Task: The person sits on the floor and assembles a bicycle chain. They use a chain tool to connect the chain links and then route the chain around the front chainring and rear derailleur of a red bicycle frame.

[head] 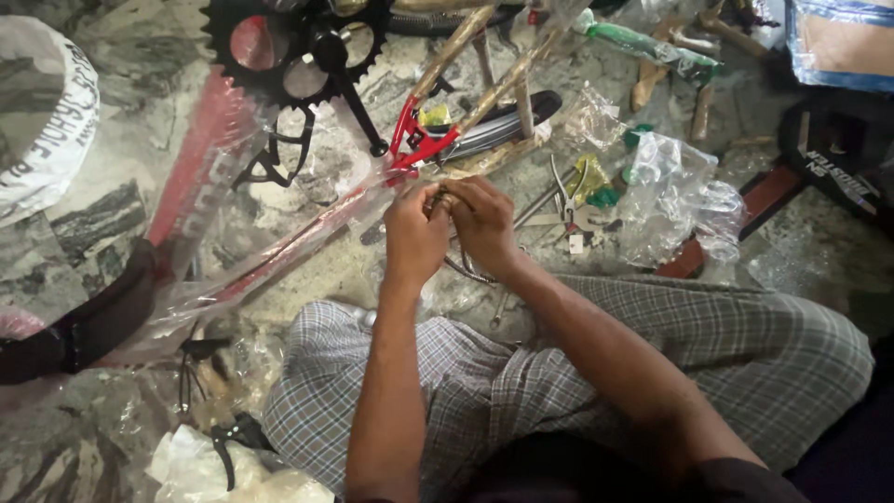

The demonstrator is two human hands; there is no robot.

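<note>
My left hand (414, 235) and my right hand (484, 222) are pressed together over the floor, both pinching a small dark metal part (440, 198) with a thin cable (463, 271) looping below it. Just beyond my fingers lies a red bicycle frame (279, 247) wrapped in clear plastic, with red brake arms (419, 140) at its joint. A black toothed chainring with crank arm (307, 47) sits at the top left. What exactly the small part is stays hidden by my fingers.
Pliers (563, 200) and crumpled clear plastic bags (675, 191) lie to the right of my hands. A white sack (42, 112) stands at far left, a black saddle (84, 321) at lower left. Paper-wrapped tubes (484, 70) cross the top. My checked-cloth legs (484, 373) fill the bottom.
</note>
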